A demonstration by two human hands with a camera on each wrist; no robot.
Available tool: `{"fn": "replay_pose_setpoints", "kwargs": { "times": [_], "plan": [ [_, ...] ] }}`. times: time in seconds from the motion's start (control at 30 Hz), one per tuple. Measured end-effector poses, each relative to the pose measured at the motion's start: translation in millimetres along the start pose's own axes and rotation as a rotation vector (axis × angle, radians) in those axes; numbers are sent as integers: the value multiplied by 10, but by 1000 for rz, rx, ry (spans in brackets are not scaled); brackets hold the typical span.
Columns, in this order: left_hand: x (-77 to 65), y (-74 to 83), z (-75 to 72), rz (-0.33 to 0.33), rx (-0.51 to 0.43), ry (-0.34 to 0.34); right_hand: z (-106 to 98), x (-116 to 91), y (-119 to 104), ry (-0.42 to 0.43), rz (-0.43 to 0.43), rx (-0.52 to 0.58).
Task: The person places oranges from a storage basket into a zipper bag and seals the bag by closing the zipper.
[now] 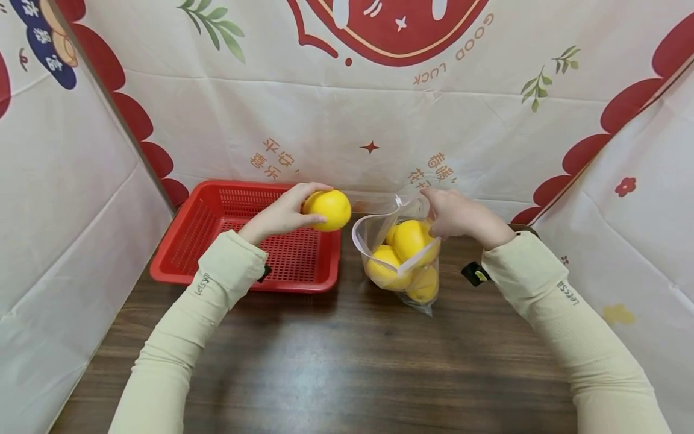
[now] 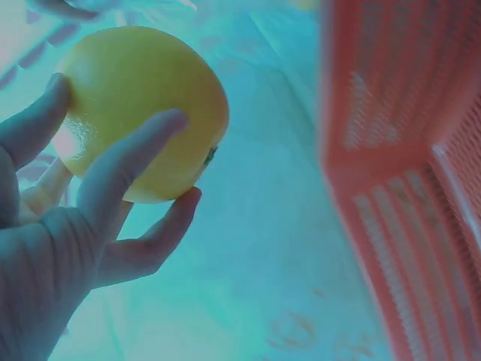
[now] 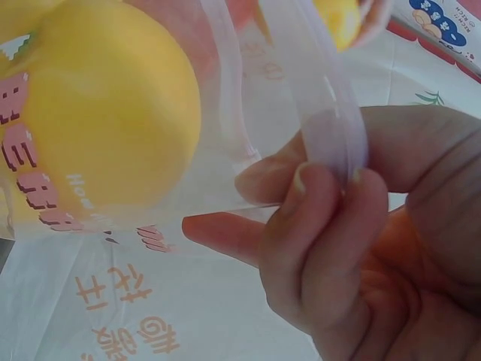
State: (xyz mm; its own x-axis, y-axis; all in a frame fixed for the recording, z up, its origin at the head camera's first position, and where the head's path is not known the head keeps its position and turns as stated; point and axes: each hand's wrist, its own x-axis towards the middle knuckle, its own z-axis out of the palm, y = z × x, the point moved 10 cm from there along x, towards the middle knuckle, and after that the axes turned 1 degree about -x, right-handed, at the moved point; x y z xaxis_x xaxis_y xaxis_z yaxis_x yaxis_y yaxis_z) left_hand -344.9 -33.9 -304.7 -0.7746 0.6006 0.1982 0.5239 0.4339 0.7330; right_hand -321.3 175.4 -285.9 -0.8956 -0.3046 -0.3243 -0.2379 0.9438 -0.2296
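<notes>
My left hand point(image 1: 282, 212) holds a round yellow fruit point(image 1: 335, 209) with its fingers and thumb, in the air between the red basket and the bag. In the left wrist view, a small green stem end shows on this fruit point(image 2: 143, 98). A clear zip bag point(image 1: 422, 306) with a white slider stands with its mouth open, and several yellow fruits point(image 1: 411, 241) sit inside. My right hand point(image 1: 458, 214) is at the bag's right rim. The right wrist view shows its thumb and fingers pinching the zip strip point(image 3: 327, 98); pink letters are printed on the bag.
The red perforated basket point(image 1: 303, 284) stands on the left; its visible floor holds no fruit. Dark wooden table point(image 1: 347, 361) lies under everything. White printed cloth point(image 1: 325, 120) hangs behind and on both sides, close behind the basket and bag.
</notes>
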Motion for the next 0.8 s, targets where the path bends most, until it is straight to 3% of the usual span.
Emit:
{"fn": "replay_pose_setpoints", "kwargs": {
  "times": [0.2, 0.33, 0.53, 0.8],
  "plan": [
    [62, 429, 192, 136, -58, -20, 5, -7, -12, -8, -1, -7],
    [118, 611, 343, 188, -65, -47, -5, -13, -26, -3, -8, -4],
    [205, 692, 585, 194, -67, -108, -18, -11, -41, 7, -24, -13],
    [263, 637, 855, 152, 13, -197, -30, -11, -53, 16, -33, -13]
  ]
}}
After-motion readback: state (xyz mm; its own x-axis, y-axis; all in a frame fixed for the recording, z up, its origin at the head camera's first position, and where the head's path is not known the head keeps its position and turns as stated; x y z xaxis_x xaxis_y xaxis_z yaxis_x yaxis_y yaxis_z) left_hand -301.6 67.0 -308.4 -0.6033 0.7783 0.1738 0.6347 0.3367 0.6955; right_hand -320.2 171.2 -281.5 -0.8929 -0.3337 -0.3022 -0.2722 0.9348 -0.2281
